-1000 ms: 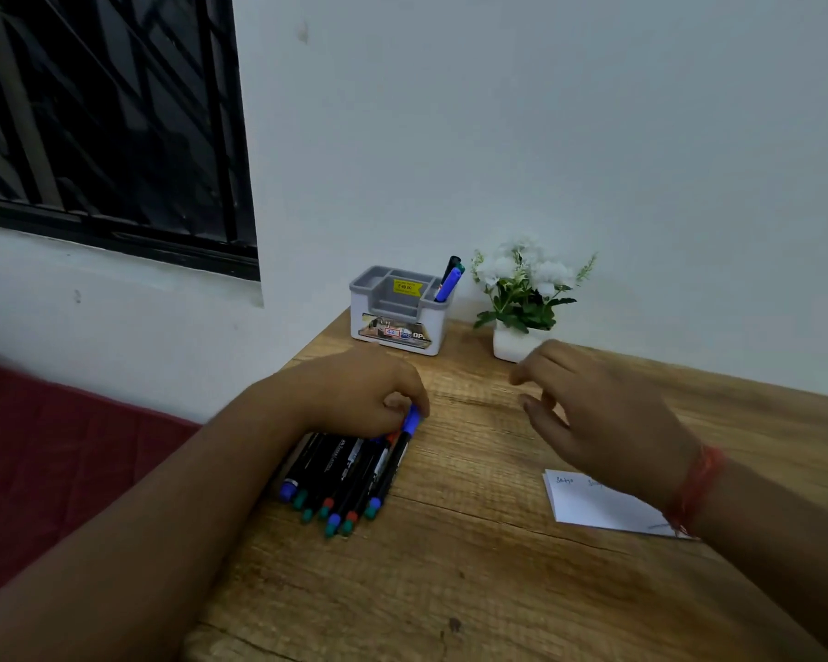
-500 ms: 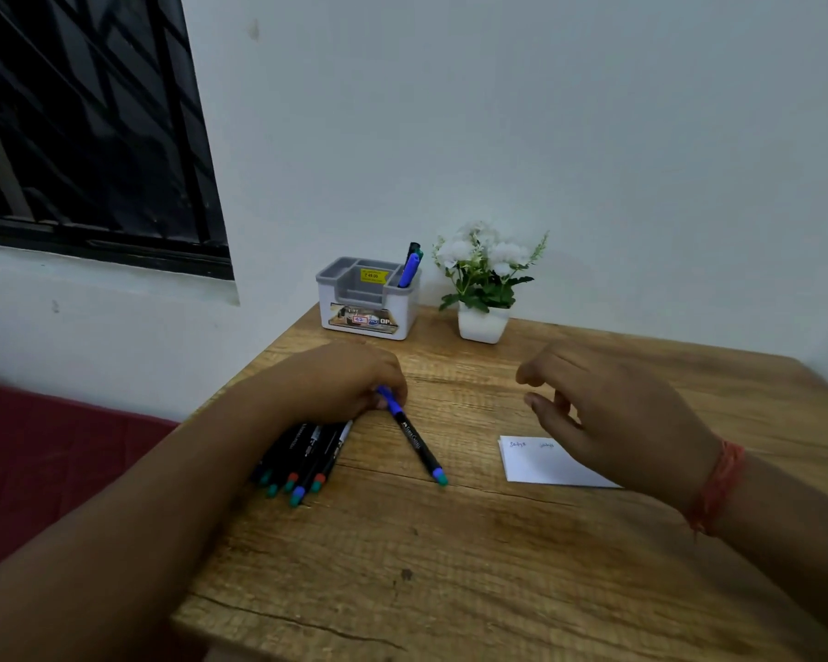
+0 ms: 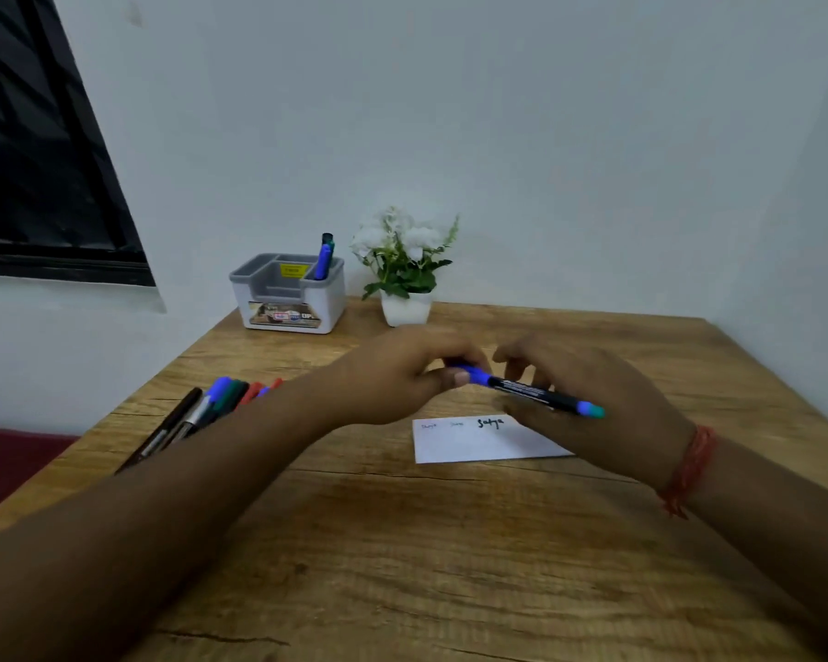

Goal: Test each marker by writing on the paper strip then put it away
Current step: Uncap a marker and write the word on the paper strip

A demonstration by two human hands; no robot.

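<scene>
Two bare hands meet at the centre of the frame over a wooden table (image 3: pixel 402 542). The left hand (image 3: pixel 402 379) has its fingers curled round the blue cap end of a black-barrelled marker with a blue cap and a teal tail (image 3: pixel 527 390), thumb and fingertips pinching it tightly. The marker lies nearly level in the air, slanting down toward the right of the frame, its teal end out past the right hand. The right hand (image 3: pixel 589 413), with a red thread band (image 3: pixel 689 470) at the wrist, sits behind and under the barrel; its fingers are loosely bent and spread, and the blur hides whether they actually clasp the marker or only touch it.

Just below the hands, a small white paper strip (image 3: pixel 474 444) lies flat on the table, right of centre, with three short scribbled words along its top edge, the rightmost the darkest. Its right end is hidden behind the right hand.

At the left of the frame, partly hidden by the left forearm, a loose row of dark markers with blue, green and red caps (image 3: pixel 202 408) rests on the table. At the far edge of the table, against the wall, stands a grey-and-white plastic desk organiser (image 3: pixel 288 298) with a blue marker and a dark one upright in its right compartment. Just right of it stands a white pot of white flowers with green leaves (image 3: pixel 405 269).
</scene>
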